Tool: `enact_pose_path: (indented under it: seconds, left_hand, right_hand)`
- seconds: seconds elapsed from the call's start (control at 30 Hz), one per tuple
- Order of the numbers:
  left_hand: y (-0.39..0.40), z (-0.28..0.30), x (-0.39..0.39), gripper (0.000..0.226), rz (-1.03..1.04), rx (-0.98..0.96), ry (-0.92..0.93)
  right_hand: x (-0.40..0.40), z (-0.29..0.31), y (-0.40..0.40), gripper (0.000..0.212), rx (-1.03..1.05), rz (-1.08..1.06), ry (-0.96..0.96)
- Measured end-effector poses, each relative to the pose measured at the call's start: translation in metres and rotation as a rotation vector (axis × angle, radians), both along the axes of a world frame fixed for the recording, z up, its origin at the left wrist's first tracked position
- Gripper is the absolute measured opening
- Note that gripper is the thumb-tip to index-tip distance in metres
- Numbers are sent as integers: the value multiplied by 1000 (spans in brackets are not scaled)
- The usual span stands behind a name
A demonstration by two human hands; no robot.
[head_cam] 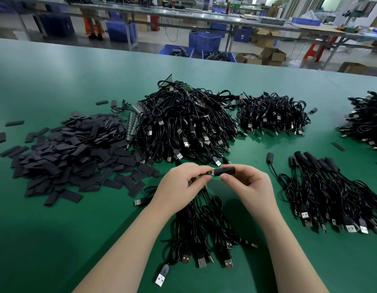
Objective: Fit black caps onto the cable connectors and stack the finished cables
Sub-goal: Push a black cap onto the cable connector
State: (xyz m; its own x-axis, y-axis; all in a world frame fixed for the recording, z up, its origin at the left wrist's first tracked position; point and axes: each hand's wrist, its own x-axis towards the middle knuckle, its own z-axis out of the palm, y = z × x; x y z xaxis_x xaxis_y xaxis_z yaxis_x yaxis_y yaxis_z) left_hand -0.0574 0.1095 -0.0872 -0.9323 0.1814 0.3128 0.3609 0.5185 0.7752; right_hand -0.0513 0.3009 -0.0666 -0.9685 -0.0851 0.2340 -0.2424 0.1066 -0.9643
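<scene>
Cables (183, 125) lie in a big black tangled heap at the middle of the green table (56, 240), their USB plugs pointing toward the near edge. Left of that heap, touching its foot, spreads a wide flat pile of loose black caps (73, 153), with a few strays scattered on the mat around it. A smaller heap of cables (272, 117) sits to the right of the big one, and nearer, at the right, a stack of capped cables (331, 187) lies in a fan with the capped ends away from the person. A small bundle of cables (204, 225) trails on the table under the hands. The left hand (174, 187) has its fingers curled round the circuit-board ends (206, 174) of this bundle, gripping them. The right hand (251, 182) pinches a single black cap (225, 170) between thumb and fingers, its open mouth meeting the tip of one board, just above the table's middle.
</scene>
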Motion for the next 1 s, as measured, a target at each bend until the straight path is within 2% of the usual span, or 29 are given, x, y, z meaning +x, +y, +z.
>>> enact_pose_path:
  seconds: [0.4, 1.0]
  left_hand:
    - [0, 0, 0, 27, -11, -7, -4]
    - [2, -1, -1, 28, 4, 18, -14]
  right_hand:
    - [0, 0, 1, 37, 16, 16, 24]
    - [0, -4, -5, 41, 82, -66, 92]
